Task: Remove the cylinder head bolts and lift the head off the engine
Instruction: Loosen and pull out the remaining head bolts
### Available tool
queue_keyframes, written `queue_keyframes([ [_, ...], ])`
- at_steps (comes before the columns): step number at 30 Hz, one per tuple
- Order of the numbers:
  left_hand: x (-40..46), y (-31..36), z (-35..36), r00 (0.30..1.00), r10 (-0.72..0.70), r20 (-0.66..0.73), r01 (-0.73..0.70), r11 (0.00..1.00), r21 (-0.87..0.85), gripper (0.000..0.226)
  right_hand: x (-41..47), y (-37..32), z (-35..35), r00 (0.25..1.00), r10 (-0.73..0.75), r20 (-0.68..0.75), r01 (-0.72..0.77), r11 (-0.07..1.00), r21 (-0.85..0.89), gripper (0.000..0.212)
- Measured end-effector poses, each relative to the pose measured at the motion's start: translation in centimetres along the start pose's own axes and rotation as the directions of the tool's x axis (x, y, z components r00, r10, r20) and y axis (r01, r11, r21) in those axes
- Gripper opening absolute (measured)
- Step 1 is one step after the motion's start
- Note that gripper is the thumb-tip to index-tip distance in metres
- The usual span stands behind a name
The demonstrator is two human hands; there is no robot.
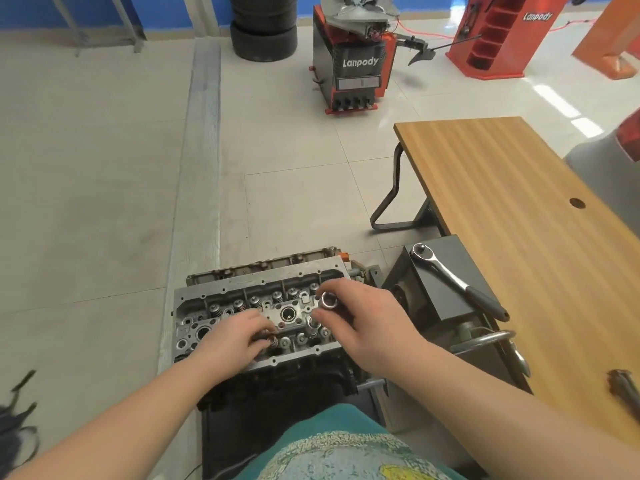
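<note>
steel socket (328,300) pinched in right hand (360,318); left hand (239,336) fingers curled on cylinder head (256,313).

Wood table (512,188) w/ dark tool (625,389) at near edge; tiled floor (294,188) below.

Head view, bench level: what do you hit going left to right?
cylinder head → left hand → right hand holding a socket → ratchet → wooden table

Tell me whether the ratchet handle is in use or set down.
Set down. The ratchet handle lies flat on the dark box beside the engine; neither hand touches it.
</note>
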State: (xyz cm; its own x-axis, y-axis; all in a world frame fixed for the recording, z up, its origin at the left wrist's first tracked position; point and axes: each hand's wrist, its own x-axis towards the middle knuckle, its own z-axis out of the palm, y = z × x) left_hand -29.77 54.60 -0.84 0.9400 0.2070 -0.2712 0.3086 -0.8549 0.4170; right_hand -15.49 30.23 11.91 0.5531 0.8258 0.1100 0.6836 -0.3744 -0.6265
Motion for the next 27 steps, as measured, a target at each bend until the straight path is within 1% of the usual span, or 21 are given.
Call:
queue_keyframes([
  [1, -0.2, -0.1, 0.0, 0.998, -0.056, -0.025, 0.054, 0.997, -0.046, 0.015, 0.3, -0.5, 0.1, 0.999, -0.032, 0.008, 0.032, 1.0, -0.001, 0.043],
  [2, -0.4, -0.2, 0.1, 0.993, -0.107, -0.049, 0.103, 0.992, -0.076, 0.017, 0.7, -1.0, 0.3, 0.998, -0.059, 0.023, 0.059, 0.998, -0.004, 0.041],
  [4, -0.7, -0.4, 0.5, 0.983, -0.17, -0.063, 0.164, 0.983, -0.085, 0.021, 1.4, -1.8, 1.1, 0.993, -0.102, 0.061, 0.103, 0.995, -0.007, 0.037],
  [7, -1.1, -0.2, 1.1, 0.985, -0.164, -0.056, 0.161, 0.985, -0.064, 0.015, 1.9, -2.6, 2.4, 0.985, -0.133, 0.107, 0.136, 0.991, -0.018, 0.036],
  [10, -0.9, 0.3, 1.9, 0.975, -0.198, -0.096, 0.19, 0.978, -0.08, 0.023, 2.0, -2.8, 3.2, 0.98, -0.154, 0.13, 0.162, 0.985, -0.054, 0.037],
  [14, -0.6, 1.3, 2.6, 0.96, -0.247, -0.132, 0.248, 0.969, -0.006, 0.028, 2.2, -3.2, 3.5, 0.981, -0.142, 0.131, 0.153, 0.986, -0.074, 0.033],
  [17, -0.5, 1.5, 3.0, 0.95, -0.269, -0.157, 0.268, 0.963, -0.028, 0.026, 2.8, -4.2, 3.4, 0.985, -0.111, 0.133, 0.128, 0.984, -0.122, 0.032],
  [19, -0.5, 1.6, 3.1, 0.949, -0.267, -0.167, 0.262, 0.964, -0.053, 0.024, 3.3, -5.1, 3.4, 0.983, -0.122, 0.135, 0.148, 0.968, -0.203, 0.038],
  [21, -0.5, 1.6, 3.1, 0.951, -0.26, -0.169, 0.253, 0.965, -0.065, 0.023, 3.9, -6.3, 3.4, 0.977, -0.145, 0.158, 0.187, 0.936, -0.297, 0.051],
  [23, -0.5, 1.6, 3.1, 0.95, -0.263, -0.169, 0.253, 0.964, -0.077, 0.024, 4.4, -7.3, 3.5, 0.965, -0.171, 0.197, 0.233, 0.905, -0.356, 0.055],
  [25, -0.6, 1.6, 3.3, 0.948, -0.262, -0.18, 0.248, 0.964, -0.097, 0.026, 5.0, -8.2, 3.6, 0.948, -0.222, 0.227, 0.297, 0.873, -0.387, 0.045],
  [26, -0.7, 1.6, 3.4, 0.949, -0.257, -0.183, 0.241, 0.965, -0.105, 0.027, 5.3, -8.6, 3.5, 0.937, -0.236, 0.258, 0.327, 0.854, -0.405, 0.038],
  [27, -0.8, 1.4, 3.5, 0.951, -0.247, -0.185, 0.23, 0.967, -0.111, 0.027, 5.5, -8.8, 3.5, 0.92, -0.241, 0.308, 0.358, 0.838, -0.413, 0.036],
])
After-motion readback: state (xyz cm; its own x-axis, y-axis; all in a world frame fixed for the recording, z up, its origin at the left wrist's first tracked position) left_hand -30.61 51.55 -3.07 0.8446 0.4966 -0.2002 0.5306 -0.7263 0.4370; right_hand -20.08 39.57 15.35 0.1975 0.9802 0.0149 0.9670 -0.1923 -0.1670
